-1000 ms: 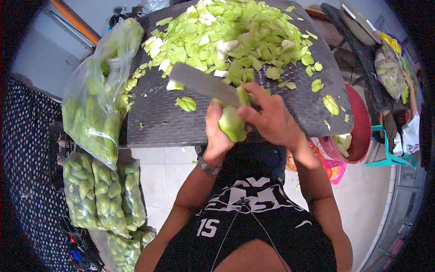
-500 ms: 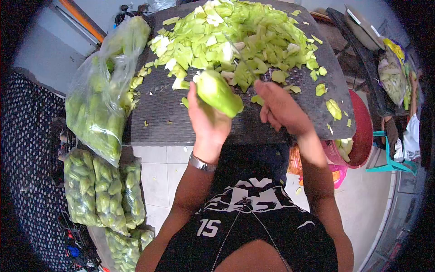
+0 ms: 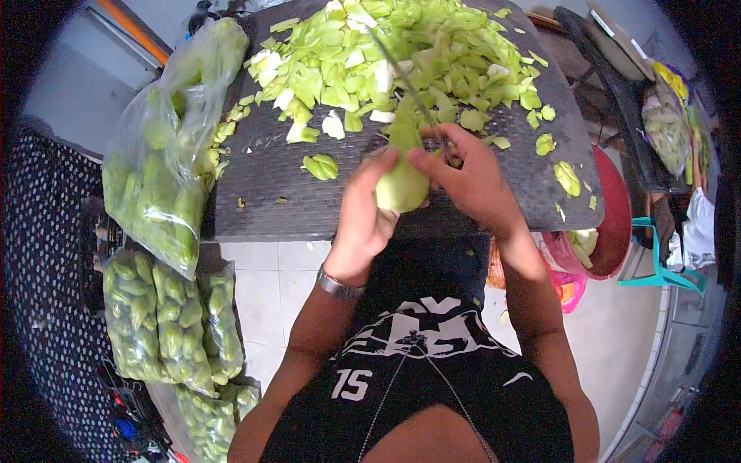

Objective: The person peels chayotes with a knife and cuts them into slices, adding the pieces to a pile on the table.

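Observation:
My left hand (image 3: 364, 202) is closed around a pale green chayote (image 3: 403, 189), peeled smooth and held over the near part of the dark woven-textured table (image 3: 262, 220). My right hand (image 3: 472, 179) grips a knife (image 3: 401, 73), its long thin blade pointing up and away beside the chayote's far end. The right thumb rests against the chayote; the knife's handle is mostly hidden in the fingers. Beyond both hands spreads a large heap of cut green pieces (image 3: 332, 73). A trimmed green piece (image 3: 320, 166) lies left of my hands.
At the table's left is a big clear bag of whole chayotes (image 3: 154, 185), with more filled bags (image 3: 181, 316) below. A red tub (image 3: 614, 224) with pale pieces stands at right, near a teal stool (image 3: 664, 262). Another person's arm (image 3: 697, 166) shows at far right.
The chayote has turned more upright and shifted right. My right hand has come in from the right to meet it with the knife. A green piece now lies on the table at left.

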